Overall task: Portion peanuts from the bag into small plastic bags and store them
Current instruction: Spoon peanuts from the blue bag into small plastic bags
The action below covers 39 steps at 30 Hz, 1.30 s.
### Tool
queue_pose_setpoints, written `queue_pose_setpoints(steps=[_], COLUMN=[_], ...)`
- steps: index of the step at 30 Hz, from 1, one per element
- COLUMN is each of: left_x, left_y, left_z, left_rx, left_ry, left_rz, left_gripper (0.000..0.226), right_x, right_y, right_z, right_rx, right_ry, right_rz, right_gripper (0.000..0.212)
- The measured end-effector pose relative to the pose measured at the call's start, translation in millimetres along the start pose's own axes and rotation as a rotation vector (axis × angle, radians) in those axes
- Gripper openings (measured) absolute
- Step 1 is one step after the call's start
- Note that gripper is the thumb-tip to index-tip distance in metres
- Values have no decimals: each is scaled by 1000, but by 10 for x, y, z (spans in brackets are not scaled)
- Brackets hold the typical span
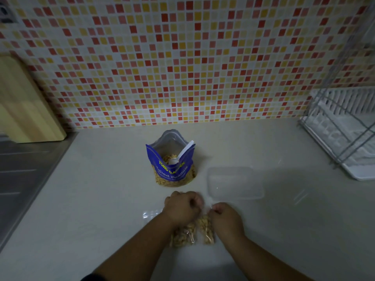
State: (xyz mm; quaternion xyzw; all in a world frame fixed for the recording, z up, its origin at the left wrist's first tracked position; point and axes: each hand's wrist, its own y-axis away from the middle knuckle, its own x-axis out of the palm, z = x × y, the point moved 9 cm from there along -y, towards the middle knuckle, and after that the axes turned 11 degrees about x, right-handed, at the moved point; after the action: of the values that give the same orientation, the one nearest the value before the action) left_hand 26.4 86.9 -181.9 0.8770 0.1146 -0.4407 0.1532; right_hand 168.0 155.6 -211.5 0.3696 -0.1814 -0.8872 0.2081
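Left hand (182,207) and right hand (226,218): nearest the camera, low centre, both with fingers curled, pinching the clear top of a small bag (207,230) between them. Small bag: thin, crinkled, transparent film, oblong, filled with tan peanuts, lying on the counter (101,199). Second bag (183,237): same film and fill, touching the first on its left, partly under the left wrist. Film sheet (150,213): flat, glossy, just left of the left hand; one empty bag or several, cannot tell. Peanut bag (172,169): blue, printed, clear at the base, upright, mouth open, behind the hands and apart from them. Spoon (183,154): white plastic, bowl down in the nuts, handle leaning on the right rim. Tub (233,185): clear, rounded rectangle, right of the peanut bag; box or lid, cannot tell. Counter: pale, smooth, matte; open surface runs left to the steel drainboard (22,169) edge and right of the tub to the wire rack (343,126). Wooden board (26,102): leans against the mosaic-tiled wall (182,57).
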Motion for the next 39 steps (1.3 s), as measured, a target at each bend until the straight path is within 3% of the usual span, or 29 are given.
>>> queue_pose_setpoints(steps=[3, 7, 10, 13, 17, 19, 24, 33, 39], left_x=[-25, -45, -103, -248, -457, -615, -1066, -1288, -1335], left_y=[16, 38, 22, 91, 201, 246, 382, 488, 602], left_z=[10, 15, -31, -197, -397, -483, -769, -925, -841], left_rx=[-17, -2, 81, 144, 270, 322, 428, 523, 468], left_ry=[26, 174, 308, 377, 344, 281, 135, 49, 154], left_rz=[32, 45, -24, -70, -167, -259, -446, -519, -627], left_gripper=[23, 4, 5, 21, 11, 12, 15, 12, 12], right_x=[-68, -188, -268, -387, -568, -642, -905, -894, -917], right_y=[26, 48, 89, 173, 324, 432, 691, 899, 901], right_z=[52, 111, 165, 329, 709, 881, 1257, 1544, 1559], right_rx=[-59, -119, -147, -217, -469, -593, -811, -951, -969], right_ry=[-65, -148, -213, -282, -63, 27, 8, 107, 62], right_rz=[12, 20, 26, 47, -3, -44, -152, -173, -169], right_gripper=[8, 11, 18, 9, 13, 5, 21, 25, 15])
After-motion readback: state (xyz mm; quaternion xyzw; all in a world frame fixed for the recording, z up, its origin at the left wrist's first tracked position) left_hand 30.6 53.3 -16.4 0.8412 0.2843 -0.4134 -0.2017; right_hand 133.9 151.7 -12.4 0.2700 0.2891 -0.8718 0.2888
